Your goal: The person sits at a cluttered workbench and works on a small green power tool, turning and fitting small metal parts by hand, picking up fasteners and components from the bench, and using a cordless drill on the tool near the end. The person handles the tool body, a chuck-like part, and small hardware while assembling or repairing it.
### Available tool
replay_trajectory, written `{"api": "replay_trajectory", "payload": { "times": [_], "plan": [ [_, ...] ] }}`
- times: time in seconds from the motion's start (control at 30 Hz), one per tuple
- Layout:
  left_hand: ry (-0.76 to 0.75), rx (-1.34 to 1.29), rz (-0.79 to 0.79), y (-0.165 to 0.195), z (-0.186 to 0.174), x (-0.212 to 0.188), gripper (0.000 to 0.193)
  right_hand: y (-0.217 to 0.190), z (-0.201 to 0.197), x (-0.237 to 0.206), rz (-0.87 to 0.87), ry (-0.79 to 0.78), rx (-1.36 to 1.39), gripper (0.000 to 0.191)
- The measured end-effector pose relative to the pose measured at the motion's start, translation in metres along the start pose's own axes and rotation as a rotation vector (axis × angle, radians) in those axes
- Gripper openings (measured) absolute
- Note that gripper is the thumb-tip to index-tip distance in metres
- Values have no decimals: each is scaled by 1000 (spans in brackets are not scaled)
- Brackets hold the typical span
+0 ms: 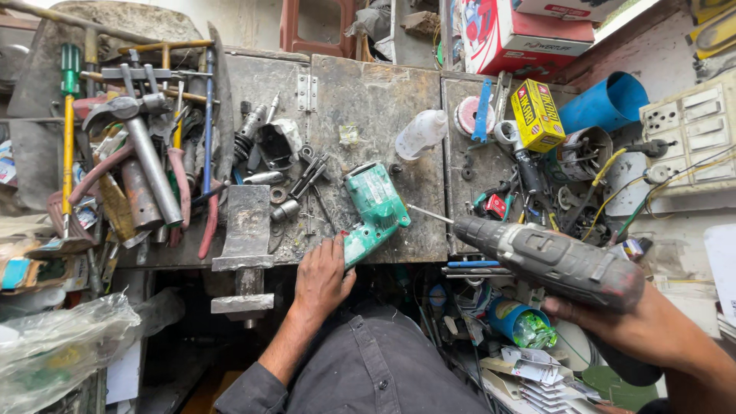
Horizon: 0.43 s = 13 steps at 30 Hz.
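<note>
Now the left hand is pressing flat, fingers open, on the green drill mid-frame, while the right hand is gripping the grey drill; next, aiming its bit carefully.

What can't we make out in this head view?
- Right hand: its fingers are hidden behind the grey drill, and the drill's base is cut off at the bottom edge.
- Left hand: its fingertips sit under the green drill body, so the contact is unclear.
- Bit: too thin to see the tip type.
- Tool pile: pieces overlap, so each one's full shape is hidden.
- Plastic bag: contents blurred.
</note>
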<state>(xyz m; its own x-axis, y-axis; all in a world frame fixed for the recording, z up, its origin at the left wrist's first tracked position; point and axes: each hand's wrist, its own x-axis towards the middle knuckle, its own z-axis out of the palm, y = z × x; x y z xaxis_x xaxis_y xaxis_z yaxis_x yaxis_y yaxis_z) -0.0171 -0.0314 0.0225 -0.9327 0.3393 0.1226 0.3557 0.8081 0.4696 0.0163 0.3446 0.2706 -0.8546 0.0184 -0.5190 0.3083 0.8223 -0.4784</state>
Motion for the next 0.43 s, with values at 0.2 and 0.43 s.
{"api": "replay_trajectory", "payload": {
  "times": [0.2, 0.43],
  "plan": [
    [-26, 109, -23, 22, 17, 23, 76, -8, 10, 6, -137, -56, 193, 72],
    [64, 186, 8, 13, 49, 15, 78, -10, 13, 16, -58, -223, 118, 63]
  ]
}}
